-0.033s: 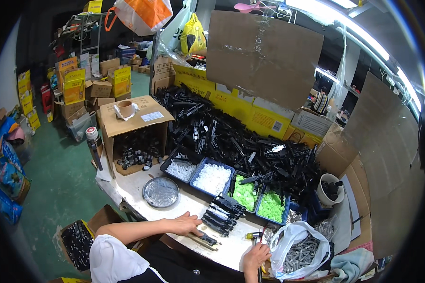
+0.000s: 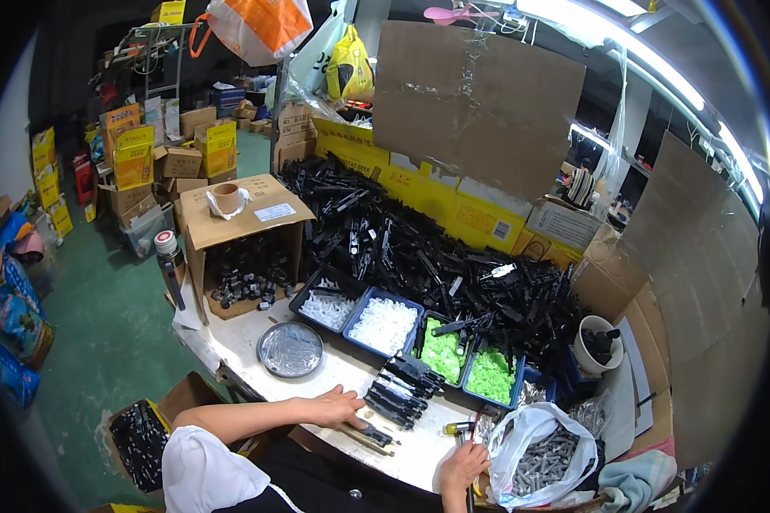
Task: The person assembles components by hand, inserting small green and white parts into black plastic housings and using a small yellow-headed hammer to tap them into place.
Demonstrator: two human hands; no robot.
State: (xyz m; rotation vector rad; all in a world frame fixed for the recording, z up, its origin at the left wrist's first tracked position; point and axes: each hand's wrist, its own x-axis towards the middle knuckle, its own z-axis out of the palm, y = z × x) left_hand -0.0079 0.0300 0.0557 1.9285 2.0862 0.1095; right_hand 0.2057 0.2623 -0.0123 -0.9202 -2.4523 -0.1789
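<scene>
My left hand (image 2: 338, 407) lies low over the white worktop, its fingertips pressing on the near end of a slim black plastic part (image 2: 376, 434). That part rests along a narrow wooden strip (image 2: 361, 439) by the front edge. Just beyond it, several similar black parts (image 2: 399, 390) lie side by side in a row. My right hand (image 2: 464, 468) is at the front edge, fingers curled round a dark rod-shaped tool (image 2: 470, 499) that is mostly hidden by the hand. Above its fingers lies a yellow-handled tool (image 2: 459, 427).
Blue trays hold white pieces (image 2: 386, 322) and green pieces (image 2: 493, 374). Behind them rises a heap of black parts (image 2: 419, 256). A round metal dish (image 2: 291, 349) and an open cardboard box (image 2: 248, 224) stand left. A white bag (image 2: 543, 453) of grey pieces sits right.
</scene>
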